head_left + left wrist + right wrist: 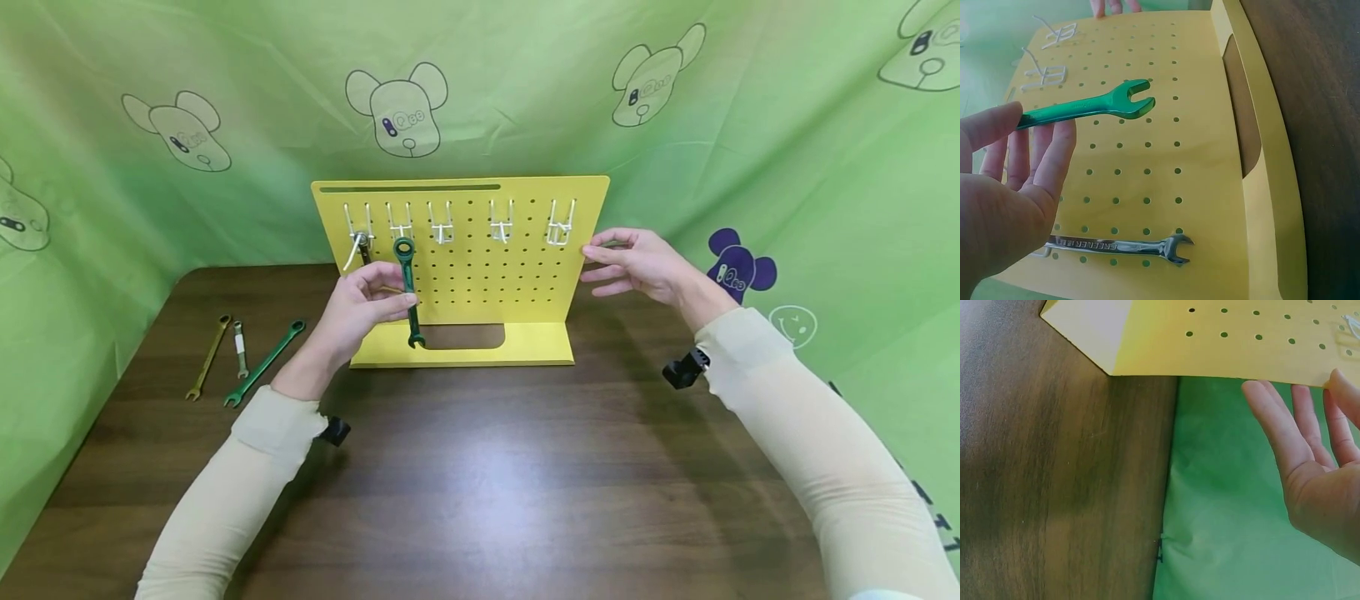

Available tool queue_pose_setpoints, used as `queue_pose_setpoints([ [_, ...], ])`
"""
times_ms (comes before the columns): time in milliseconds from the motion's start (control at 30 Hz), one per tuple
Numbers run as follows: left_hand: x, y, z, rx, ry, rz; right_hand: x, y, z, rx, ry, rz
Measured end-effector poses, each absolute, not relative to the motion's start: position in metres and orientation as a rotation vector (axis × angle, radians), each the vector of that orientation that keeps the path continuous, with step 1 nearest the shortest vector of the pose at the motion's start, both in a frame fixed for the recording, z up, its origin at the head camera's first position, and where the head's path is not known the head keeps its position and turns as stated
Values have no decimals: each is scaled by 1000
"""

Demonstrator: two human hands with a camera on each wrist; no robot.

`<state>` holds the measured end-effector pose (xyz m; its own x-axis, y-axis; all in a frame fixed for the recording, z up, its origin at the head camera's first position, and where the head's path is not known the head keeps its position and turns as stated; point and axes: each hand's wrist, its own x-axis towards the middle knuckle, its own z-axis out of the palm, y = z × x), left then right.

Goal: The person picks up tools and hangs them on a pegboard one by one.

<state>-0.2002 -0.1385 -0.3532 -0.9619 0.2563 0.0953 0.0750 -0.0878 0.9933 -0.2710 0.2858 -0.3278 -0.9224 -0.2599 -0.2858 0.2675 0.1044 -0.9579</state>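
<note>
My left hand pinches a green combination wrench between thumb and fingers, in front of the yellow pegboard. The wrench hangs upright, ring end up, just below the second white hook from the left. In the left wrist view its open jaw points toward the board's base. A silver wrench hangs on the leftmost hook, partly hidden by my left hand in the head view. At the board's right edge, my right hand holds the rim, thumb in front and some fingertips behind.
On the brown table, left of the board, lie a gold wrench, a short silver wrench with a white label and another green wrench. More white hooks line the board's upper part. A green printed cloth stands behind.
</note>
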Motion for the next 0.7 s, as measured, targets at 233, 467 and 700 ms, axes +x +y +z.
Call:
queue_pose_setpoints([
  [233,-204,-137,-355,357,2045,2210,-271,285,-330,-6,2010,-1907],
  [467,-207,-137,-356,308,2050,2231,-271,281,-330,-4,2035,-1925],
  [700,-209,-135,-353,297,2047,2228,-270,281,-329,4,2036,-1921],
])
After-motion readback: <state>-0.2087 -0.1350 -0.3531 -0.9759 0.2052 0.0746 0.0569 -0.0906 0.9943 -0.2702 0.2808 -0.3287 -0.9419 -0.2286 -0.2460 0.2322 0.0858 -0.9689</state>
